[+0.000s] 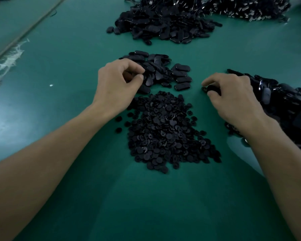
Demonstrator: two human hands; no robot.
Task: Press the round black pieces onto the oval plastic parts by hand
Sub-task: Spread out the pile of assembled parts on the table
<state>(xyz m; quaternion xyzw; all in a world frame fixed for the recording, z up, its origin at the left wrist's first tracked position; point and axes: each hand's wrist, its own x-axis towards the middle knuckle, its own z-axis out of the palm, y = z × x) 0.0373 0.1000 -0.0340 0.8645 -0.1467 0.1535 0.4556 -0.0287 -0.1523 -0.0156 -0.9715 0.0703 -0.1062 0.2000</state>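
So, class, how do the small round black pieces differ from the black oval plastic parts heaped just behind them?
The round black pieces are small discs; the black oval plastic parts are longer, bigger. The round pieces far outnumber the oval parts. The left hand pinches among the oval parts, not the round pieces. Both lie loose on the green table.

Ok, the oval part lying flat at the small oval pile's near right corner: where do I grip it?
I'd pinch the oval part across its short width, coming from above and the near side: it lies flat, long axis left-right, near edge facing bare table.
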